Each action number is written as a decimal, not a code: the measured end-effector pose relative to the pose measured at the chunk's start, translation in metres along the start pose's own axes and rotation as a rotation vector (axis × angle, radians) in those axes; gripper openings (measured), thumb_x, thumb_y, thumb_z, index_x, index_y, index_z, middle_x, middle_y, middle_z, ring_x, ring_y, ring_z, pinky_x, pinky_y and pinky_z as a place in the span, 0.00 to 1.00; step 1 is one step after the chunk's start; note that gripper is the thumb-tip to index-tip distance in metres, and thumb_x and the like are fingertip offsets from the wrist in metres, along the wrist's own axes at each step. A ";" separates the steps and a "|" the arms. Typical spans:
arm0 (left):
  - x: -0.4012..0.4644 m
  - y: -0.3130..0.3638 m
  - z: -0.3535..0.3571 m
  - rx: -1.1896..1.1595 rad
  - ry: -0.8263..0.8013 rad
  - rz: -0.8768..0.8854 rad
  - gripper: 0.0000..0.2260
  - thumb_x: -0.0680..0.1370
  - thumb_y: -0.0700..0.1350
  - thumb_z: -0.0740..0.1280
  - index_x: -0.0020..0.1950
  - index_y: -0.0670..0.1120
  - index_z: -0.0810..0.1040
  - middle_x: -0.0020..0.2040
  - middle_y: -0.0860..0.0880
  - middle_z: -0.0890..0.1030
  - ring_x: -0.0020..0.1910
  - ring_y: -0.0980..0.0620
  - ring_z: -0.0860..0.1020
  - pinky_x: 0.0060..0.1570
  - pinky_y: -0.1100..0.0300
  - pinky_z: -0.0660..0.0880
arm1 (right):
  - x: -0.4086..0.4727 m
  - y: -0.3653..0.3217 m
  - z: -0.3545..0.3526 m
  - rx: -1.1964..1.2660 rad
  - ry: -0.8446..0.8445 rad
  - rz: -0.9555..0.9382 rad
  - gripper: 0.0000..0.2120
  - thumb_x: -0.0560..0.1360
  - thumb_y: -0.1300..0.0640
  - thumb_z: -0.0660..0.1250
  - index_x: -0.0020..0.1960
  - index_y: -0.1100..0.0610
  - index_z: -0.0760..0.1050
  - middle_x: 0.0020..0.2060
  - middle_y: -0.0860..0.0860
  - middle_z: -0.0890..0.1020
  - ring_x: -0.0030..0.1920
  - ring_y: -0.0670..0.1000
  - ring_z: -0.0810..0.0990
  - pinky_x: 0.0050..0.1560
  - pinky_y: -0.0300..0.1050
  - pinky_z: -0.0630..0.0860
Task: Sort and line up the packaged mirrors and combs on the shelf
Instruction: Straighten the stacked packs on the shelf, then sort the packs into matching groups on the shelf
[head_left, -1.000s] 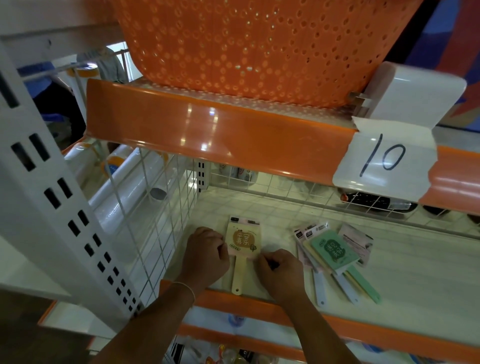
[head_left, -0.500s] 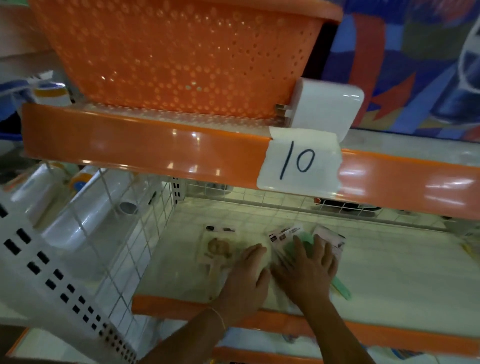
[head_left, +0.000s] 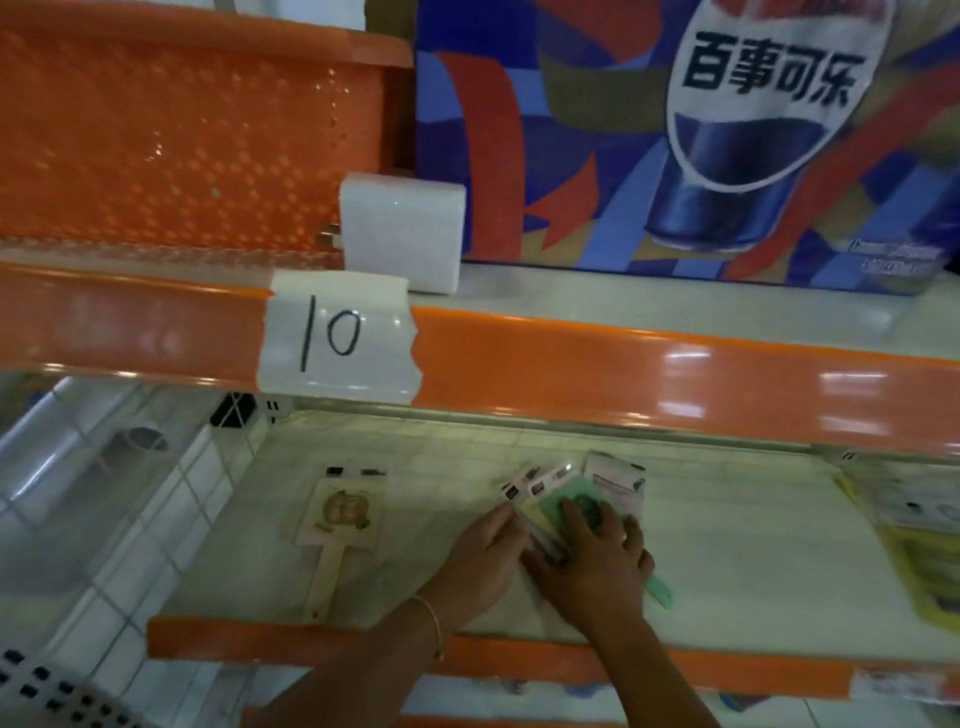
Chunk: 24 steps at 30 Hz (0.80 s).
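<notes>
A beige packaged hand mirror (head_left: 344, 514) lies alone on the white shelf (head_left: 753, 561), handle toward the front edge. To its right a fanned pile of packaged mirrors and combs (head_left: 576, 493) has a green one on top. My right hand (head_left: 592, 561) lies flat on that pile, fingers spread over the green pack. My left hand (head_left: 480, 556) rests against the pile's left side, fingers curled at its edge. A green handle (head_left: 658, 592) sticks out to the right from under my right hand.
The orange lip of the upper shelf (head_left: 623, 374) carries a paper tag marked 10 (head_left: 337, 338). An orange basket (head_left: 182, 145) and a white block (head_left: 402, 231) sit above. A wire divider (head_left: 171, 499) bounds the left side. Yellow packages (head_left: 919, 540) lie at the far right.
Both hands left the beige mirror and moved right onto the fanned pile. The beige mirror stays where it was. The view has swung to the right and up.
</notes>
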<state>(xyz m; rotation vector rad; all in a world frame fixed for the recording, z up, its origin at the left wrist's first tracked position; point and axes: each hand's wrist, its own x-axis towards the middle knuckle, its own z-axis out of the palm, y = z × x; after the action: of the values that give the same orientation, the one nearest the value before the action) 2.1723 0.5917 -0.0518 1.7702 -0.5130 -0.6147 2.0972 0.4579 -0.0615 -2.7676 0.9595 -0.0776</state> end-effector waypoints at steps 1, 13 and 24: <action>0.003 0.002 0.003 0.041 -0.005 0.002 0.10 0.82 0.48 0.60 0.62 0.54 0.76 0.55 0.56 0.79 0.54 0.64 0.75 0.54 0.68 0.71 | 0.002 0.005 -0.002 0.010 -0.025 0.002 0.40 0.65 0.23 0.54 0.73 0.38 0.56 0.76 0.53 0.55 0.74 0.64 0.51 0.70 0.60 0.56; -0.014 -0.003 -0.022 0.413 0.231 0.284 0.12 0.81 0.46 0.60 0.60 0.45 0.78 0.55 0.50 0.81 0.53 0.57 0.77 0.53 0.69 0.70 | 0.028 0.038 -0.018 0.073 0.033 0.033 0.36 0.58 0.26 0.64 0.61 0.41 0.74 0.53 0.48 0.80 0.52 0.55 0.79 0.51 0.46 0.77; -0.047 -0.036 -0.152 0.590 0.658 0.238 0.13 0.79 0.46 0.61 0.59 0.42 0.78 0.53 0.46 0.81 0.52 0.51 0.77 0.53 0.60 0.73 | -0.011 -0.082 0.002 0.319 0.023 -0.129 0.36 0.59 0.27 0.64 0.61 0.47 0.77 0.54 0.52 0.77 0.57 0.54 0.74 0.59 0.48 0.73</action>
<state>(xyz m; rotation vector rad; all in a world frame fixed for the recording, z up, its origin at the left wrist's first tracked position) 2.2347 0.7429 -0.0454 2.2701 -0.4499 0.3336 2.1389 0.5280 -0.0452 -2.5329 0.7016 -0.2600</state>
